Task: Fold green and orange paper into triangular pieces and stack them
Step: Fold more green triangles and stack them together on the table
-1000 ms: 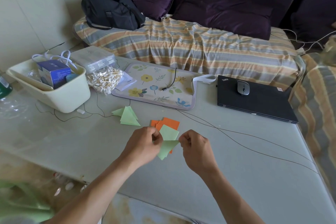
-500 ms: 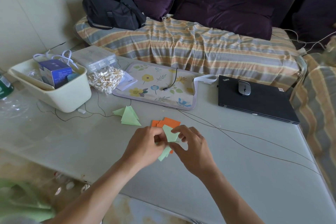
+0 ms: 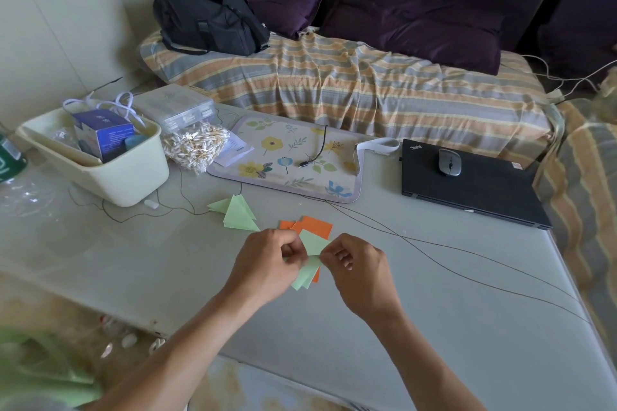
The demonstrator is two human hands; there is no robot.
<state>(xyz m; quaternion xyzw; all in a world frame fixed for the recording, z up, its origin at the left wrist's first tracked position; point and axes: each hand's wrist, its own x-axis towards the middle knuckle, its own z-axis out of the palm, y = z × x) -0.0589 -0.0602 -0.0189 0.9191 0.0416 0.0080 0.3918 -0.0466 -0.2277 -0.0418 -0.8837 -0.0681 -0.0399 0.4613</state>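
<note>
Pinching one green paper (image 3: 309, 248), two hands (image 3: 267, 264)

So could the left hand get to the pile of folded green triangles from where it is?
Probably yes. The folded green triangles lie on the table just beyond the left hand, with nothing between them. But that hand is pinching the green paper together with the right hand, so it must let go first.

Part of the green paper (image 3: 309, 252) is covered by the left hand (image 3: 267, 264) and right hand (image 3: 359, 269), so its fold cannot be made out. The orange sheets (image 3: 315, 225) are partly hidden behind it. A green container (image 3: 8, 157) is cut off at the left edge. The near-left corner is blurred. The print on the blue box (image 3: 103, 137) is too small to be read.
</note>
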